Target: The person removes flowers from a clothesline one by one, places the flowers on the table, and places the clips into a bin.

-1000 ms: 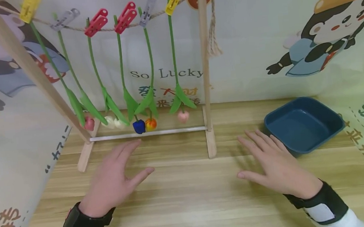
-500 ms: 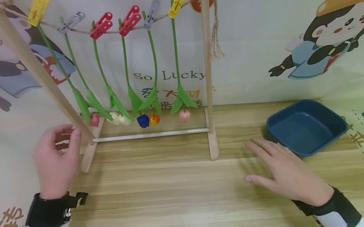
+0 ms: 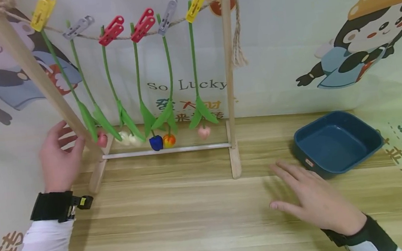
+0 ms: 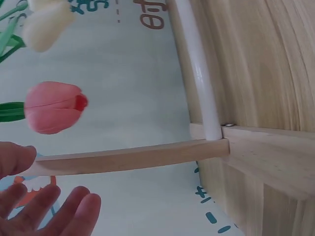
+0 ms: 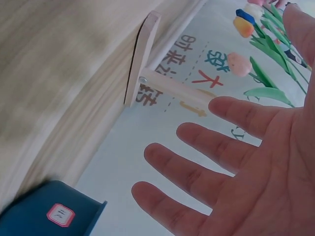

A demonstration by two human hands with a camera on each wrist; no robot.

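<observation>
A wooden rack (image 3: 230, 78) with a rope line stands on the table. Artificial tulips hang head down from the line, held by yellow, grey and red clothespins (image 3: 111, 30). At the rack's left post my left hand (image 3: 59, 159) has its thumb and fingers spread on either side of the wood, as the left wrist view shows; contact cannot be told. Close by hangs a pink tulip (image 4: 55, 107). My right hand (image 3: 315, 197) is held over the table with straight, spread fingers (image 5: 182, 172) and nothing in them, in front of the blue bin (image 3: 337, 142).
A white bar (image 3: 167, 150) joins the rack's feet near the table (image 3: 196, 223). The blue bin stands to the right of the rack. A printed backdrop (image 3: 269, 46) rises behind and at both sides.
My left hand has gone from in front of the rack to its left post, then slightly farther forward. My right hand has shifted slightly toward me.
</observation>
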